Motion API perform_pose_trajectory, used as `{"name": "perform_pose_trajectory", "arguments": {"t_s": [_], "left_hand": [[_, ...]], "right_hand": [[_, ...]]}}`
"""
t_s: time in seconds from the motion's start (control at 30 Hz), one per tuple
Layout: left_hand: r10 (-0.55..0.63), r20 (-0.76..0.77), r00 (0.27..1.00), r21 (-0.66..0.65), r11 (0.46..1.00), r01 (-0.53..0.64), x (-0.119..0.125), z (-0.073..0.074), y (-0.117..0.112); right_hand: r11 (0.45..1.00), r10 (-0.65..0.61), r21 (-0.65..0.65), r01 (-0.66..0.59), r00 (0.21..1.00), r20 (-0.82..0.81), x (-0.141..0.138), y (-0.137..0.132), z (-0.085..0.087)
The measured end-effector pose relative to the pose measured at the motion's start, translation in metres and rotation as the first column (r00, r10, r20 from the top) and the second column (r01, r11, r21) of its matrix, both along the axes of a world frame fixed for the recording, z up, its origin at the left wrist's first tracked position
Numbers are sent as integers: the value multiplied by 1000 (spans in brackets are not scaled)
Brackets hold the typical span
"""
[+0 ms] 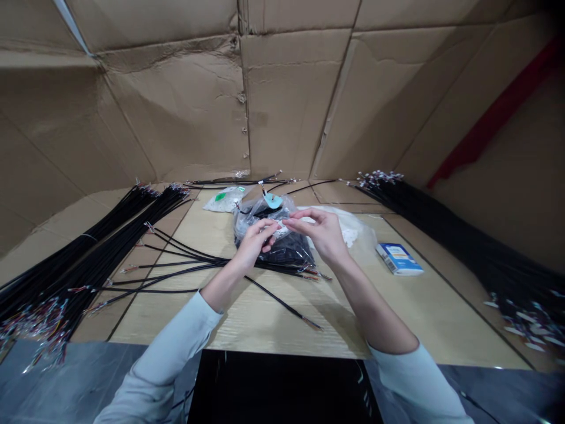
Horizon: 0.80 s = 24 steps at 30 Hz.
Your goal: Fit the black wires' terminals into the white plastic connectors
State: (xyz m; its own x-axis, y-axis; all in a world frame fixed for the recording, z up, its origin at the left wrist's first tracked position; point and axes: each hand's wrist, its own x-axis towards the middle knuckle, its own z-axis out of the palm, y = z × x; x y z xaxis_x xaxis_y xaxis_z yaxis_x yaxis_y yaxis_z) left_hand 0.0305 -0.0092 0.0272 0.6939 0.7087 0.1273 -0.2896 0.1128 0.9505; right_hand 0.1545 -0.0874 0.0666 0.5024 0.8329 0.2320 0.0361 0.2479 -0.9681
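My left hand (256,241) is closed, thumb and fingers pinched together in front of a clear plastic bag (247,215) with black contents. My right hand (321,232) meets it from the other side, thumb and forefinger pinched. Something small and whitish shows around the fingertips; too little of it is visible to tell its kind or which hand grips it. Just below the hands, several loose black cables (176,265) with stripped, coloured wire ends lie across the table. A pale blue round piece (272,201) sits on top of the bag, beside an upright wire end with a white tip.
Thick bundles of black cables (79,259) lie on the left, and another bundle (432,229) with white connectors runs along the right. A blue and white box (399,259), a bag of small white parts (353,232) and a bag with a green label (224,200) rest on the table. Cardboard walls (286,106) enclose it.
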Motion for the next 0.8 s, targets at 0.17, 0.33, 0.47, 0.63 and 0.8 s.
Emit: {"name": "perform_pose_trajectory", "arguments": {"t_s": [0.17, 0.33, 0.47, 0.63, 0.8], "left_hand": [[201, -70, 977, 60, 979, -197, 2, -4, -3], [251, -77, 965, 25, 968, -250, 3, -5, -6], [259, -72, 963, -4, 966, -260, 3, -5, -6], [251, -43, 967, -24, 967, -252, 3, -6, -6], [244, -42, 969, -19, 969, -245, 2, -4, -8]], "right_hand": [[995, 99, 29, -95, 982, -159, -1, 4, -7], [980, 199, 49, -193, 927, -317, -4, 7, -13], [983, 182, 66, -170, 925, -333, -5, 8, -13], [991, 134, 18, -134, 960, -245, -3, 9, -16], [997, 71, -12, -73, 991, -114, -3, 10, -19]]}}
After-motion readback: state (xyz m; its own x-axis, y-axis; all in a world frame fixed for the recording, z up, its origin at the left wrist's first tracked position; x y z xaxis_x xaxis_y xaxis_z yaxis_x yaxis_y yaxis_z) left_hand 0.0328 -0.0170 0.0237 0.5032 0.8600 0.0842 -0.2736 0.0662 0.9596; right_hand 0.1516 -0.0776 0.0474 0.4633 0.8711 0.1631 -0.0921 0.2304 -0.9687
